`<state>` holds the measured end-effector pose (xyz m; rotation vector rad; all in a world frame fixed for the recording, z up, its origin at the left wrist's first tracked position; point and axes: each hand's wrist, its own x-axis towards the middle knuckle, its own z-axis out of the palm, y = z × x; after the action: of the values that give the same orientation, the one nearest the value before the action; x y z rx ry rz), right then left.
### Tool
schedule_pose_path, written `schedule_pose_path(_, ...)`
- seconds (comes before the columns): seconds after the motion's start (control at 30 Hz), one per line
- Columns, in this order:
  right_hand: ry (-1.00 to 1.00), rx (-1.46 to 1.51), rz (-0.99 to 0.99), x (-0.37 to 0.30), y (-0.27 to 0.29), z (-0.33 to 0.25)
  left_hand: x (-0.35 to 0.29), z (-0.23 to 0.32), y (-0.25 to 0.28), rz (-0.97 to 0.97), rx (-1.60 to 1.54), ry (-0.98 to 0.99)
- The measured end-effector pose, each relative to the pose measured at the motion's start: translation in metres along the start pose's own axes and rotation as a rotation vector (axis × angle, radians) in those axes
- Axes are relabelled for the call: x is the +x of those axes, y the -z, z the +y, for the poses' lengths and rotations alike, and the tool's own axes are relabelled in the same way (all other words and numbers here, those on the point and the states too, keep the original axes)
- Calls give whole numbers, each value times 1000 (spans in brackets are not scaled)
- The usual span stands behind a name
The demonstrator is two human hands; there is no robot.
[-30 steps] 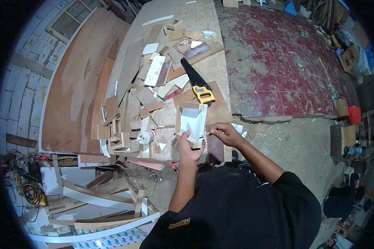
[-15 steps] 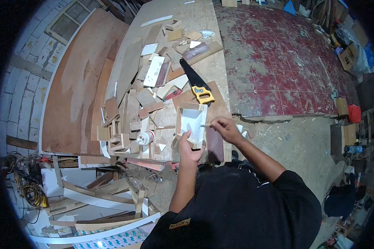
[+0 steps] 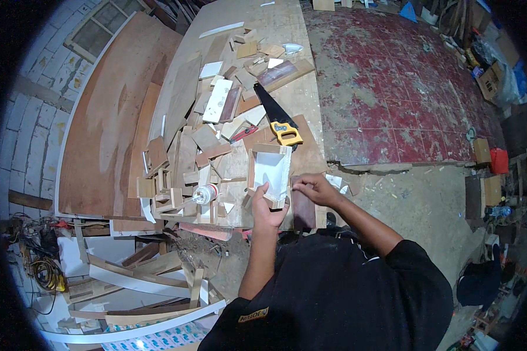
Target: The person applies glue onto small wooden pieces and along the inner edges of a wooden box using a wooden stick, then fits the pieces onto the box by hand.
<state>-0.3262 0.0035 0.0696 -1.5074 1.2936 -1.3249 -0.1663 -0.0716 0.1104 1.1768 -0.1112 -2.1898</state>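
A small open wooden box with a white inside [image 3: 270,166] is tilted up at the near end of the workbench. My left hand [image 3: 267,215] grips its near end, the thumb reaching over the rim into the box. Just right of the box's right wall, my right hand [image 3: 314,189] is closed in a pinch. Whatever sits between those fingertips is too small to make out. Beyond the box lies a handsaw with a yellow handle [image 3: 286,133] and black blade. A red-handled tool [image 3: 243,134] rests left of the saw.
Wood offcuts [image 3: 206,138] and white-faced pieces cover much of the workbench [image 3: 263,23]. A white glue bottle [image 3: 205,194] lies left of the box. A dark red board [image 3: 303,209] sits at the near right edge. Large plywood sheets [image 3: 108,128] lean along the left side.
My right hand has moved slightly down and toward me along the box's right side. My left hand and the box stay nearly in place.
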Motion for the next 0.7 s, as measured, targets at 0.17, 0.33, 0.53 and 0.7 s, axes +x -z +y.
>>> schedule_pose_path(0.17, -105, 122, 349, 9, 14, 5, 4, 1, 7, -15, -16, 40)
schedule_pose_path(0.33, 69, 20, -19, -3, 7, -13, -9, 1, -5, -9, 12, 37)
schedule_pose_path(0.53, 56, -49, 150, 8, 9, -5, 2, 4, 8, -96, 23, 63)
schedule_pose_path(0.7, 24, -34, 410, 21, 25, 4, -2, -1, 3, -51, 28, 60)
